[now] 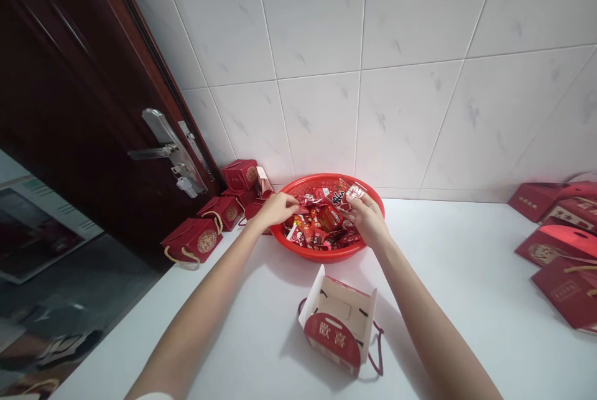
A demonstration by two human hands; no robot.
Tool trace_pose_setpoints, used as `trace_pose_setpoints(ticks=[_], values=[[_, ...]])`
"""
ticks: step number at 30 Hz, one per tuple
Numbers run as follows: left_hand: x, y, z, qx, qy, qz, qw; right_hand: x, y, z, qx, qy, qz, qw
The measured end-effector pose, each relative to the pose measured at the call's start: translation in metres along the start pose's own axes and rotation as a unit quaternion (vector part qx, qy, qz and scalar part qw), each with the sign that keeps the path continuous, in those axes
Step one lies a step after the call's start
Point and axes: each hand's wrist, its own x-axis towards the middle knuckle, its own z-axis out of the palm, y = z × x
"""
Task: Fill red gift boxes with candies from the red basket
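A red plastic basket (pixel 298 252) full of wrapped candies (pixel 321 219) stands against the tiled wall. Over its right side, my right hand (pixel 370 216) is closed on candy packets (pixel 355 193), one of them white and red. My left hand (pixel 278 208) reaches over the left rim, its fingertips pinched at a small red wrapped candy (pixel 302 209). Nearer to me sits an open red gift box (pixel 333 341) with a pale inside, raised flaps and dark red cord handles. Nothing shows inside it.
Closed red gift boxes (pixel 192 239) with rope handles stand at the table's left edge, some stacked. More red boxes (pixel 566 288), seemingly flattened, lie at the right. A dark brown door (pixel 93 76) with a metal handle (pixel 161 150) stands left of the white table (pixel 448 263).
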Motion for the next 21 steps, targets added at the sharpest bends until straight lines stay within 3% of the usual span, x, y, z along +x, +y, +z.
trace_pose_setpoints(ticks=[3,10,21], values=[[-0.001,-0.01,0.003,0.144,-0.08,-0.011,0.986,0.0,0.0,-0.001,-0.001,-0.008,0.001,1.0],[0.012,-0.02,0.019,0.15,-0.116,-0.002,0.982,-0.003,-0.003,0.003,-0.005,-0.004,0.003,1.0],[0.024,-0.026,0.031,0.051,-0.033,-0.033,0.998,-0.002,-0.002,0.002,-0.019,0.011,0.003,1.0]])
